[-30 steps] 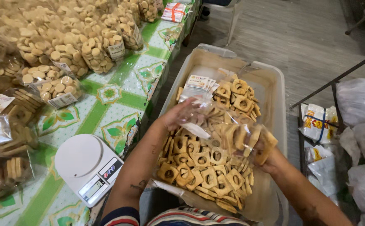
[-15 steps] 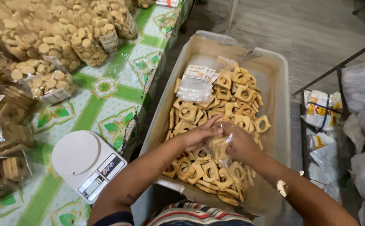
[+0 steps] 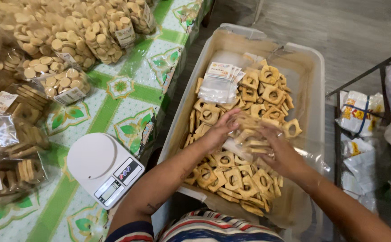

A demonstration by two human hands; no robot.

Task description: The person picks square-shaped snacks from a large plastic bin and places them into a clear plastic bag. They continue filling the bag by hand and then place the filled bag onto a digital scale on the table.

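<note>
Both hands have drawn together since the earlier frames, when the left hand [image 3: 220, 130] lifted a clear bag and the right hand [image 3: 281, 154] hung apart over the biscuits; they now meet over the middle of the plastic tub [image 3: 317, 89]. Left hand: fingers curled around the near side of a small clear bag [image 3: 249, 134], gripping it. Right hand: fingers closed on the bag's other side, palm down. The bag sits between the two hands, just above the loose square ring biscuits [image 3: 231, 177] heaped in the tub, and already holds several of them; an exact count cannot be made through the plastic.

Progress, as a judgement: this bag appears partly filled and not yet closed or weighed. Much packing looks done, since many filled bags of round biscuits [image 3: 70, 49] lie well to the left of the left hand on the green patterned tablecloth [image 3: 128, 103], roughly ten or more, with about four bags of square biscuits [image 3: 21, 134] further left. Much remains: several dozen loose biscuits lie under and beyond the hands.

Counts: one tub; one white digital scale [image 3: 103, 168], its platform bare, near the left forearm; one stack of empty labelled bags [image 3: 220, 83] beyond the hands; several white packets [image 3: 359, 116] to the right of the right hand, behind a dark metal frame [image 3: 365, 74].
</note>
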